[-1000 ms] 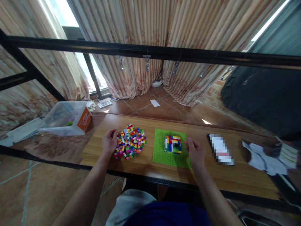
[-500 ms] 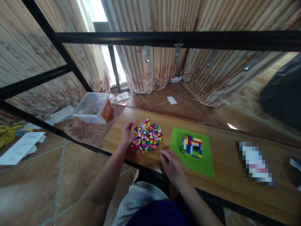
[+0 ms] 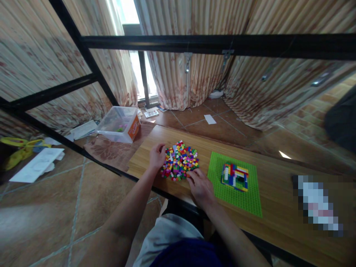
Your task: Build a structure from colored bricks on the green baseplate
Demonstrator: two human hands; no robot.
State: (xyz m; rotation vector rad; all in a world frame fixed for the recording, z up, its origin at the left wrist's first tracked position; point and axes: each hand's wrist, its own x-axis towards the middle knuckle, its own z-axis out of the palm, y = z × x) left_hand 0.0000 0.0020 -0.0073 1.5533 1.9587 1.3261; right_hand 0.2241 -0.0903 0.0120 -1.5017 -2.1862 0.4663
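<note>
1. Loose bricks (image 3: 180, 161) in many colours lie heaped between my two hands; I see the pile just right of the left hand and just beyond the right hand's fingertips.
2. My left hand (image 3: 157, 155) rests at the pile's left edge, fingers curled in and narrow. From where I watch, I cannot tell whether a brick is pinched there.
3. My right hand (image 3: 202, 187) reaches in at the pile's near right edge, palm down, fingers bent and a little spread, the tips at the bricks. I cannot tell whether they grip one.
4. Just right of that right hand I have the green baseplate (image 3: 253, 185); on it sits a low brick structure (image 3: 233, 174) in red, white, blue and yellow, with a dark gap in its top.
5. Well to the right of the right hand lies a pixelated object (image 3: 319, 207), too obscured for me to name.
6. Under both hands runs the wooden table (image 3: 144, 152). Beyond the left hand, off to its left, I see a clear plastic bin (image 3: 114, 136) with an orange label.
</note>
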